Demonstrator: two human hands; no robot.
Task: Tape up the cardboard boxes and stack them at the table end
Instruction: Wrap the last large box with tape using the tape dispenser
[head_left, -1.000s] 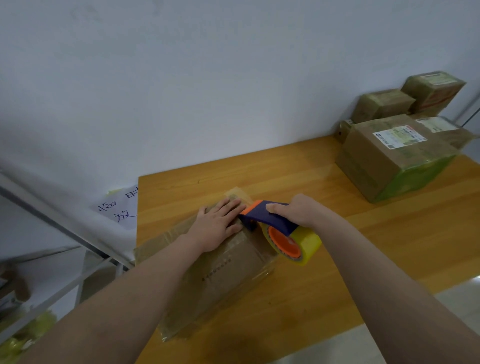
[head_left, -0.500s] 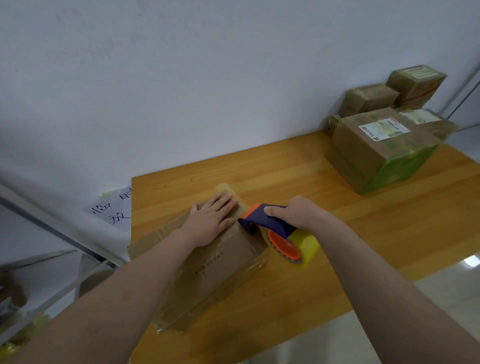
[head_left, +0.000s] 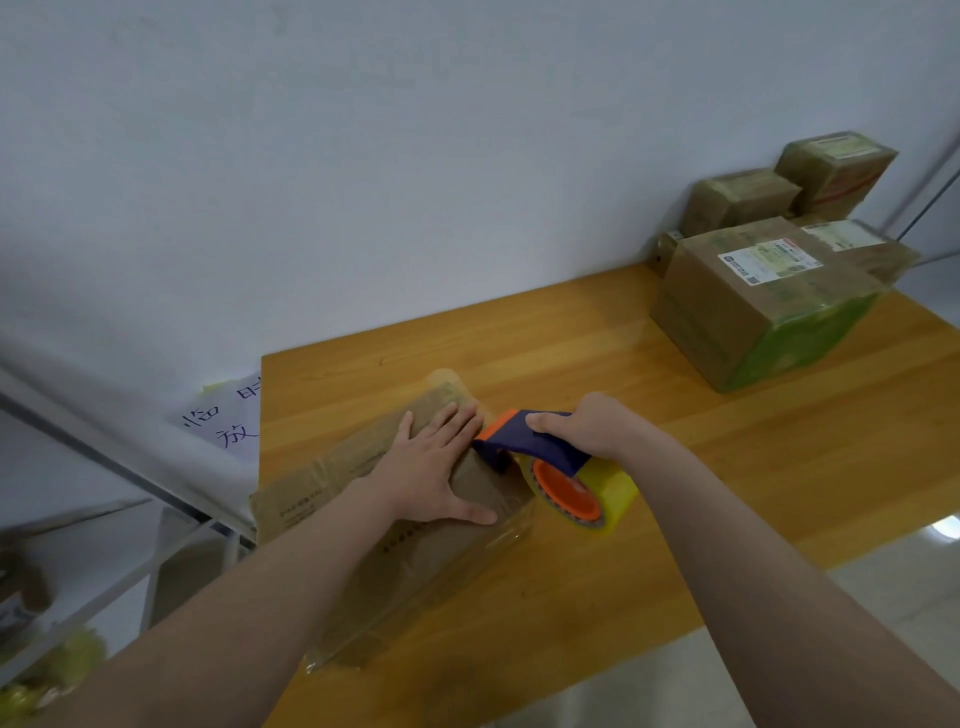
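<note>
Left hand (head_left: 434, 470) flat, fingers spread on the cardboard box (head_left: 395, 525); right hand (head_left: 597, 426) curled around the tape dispenser (head_left: 550, 467).

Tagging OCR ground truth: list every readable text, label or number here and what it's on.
"临" and "放", handwritten on the paper sign beside the table; a third character is cut off.
Shipping label on the large cardboard box: too small to read.
Labels on the small boxes behind it: blurred.
Print on the box being taped, under the left hand: too small to read.
</note>
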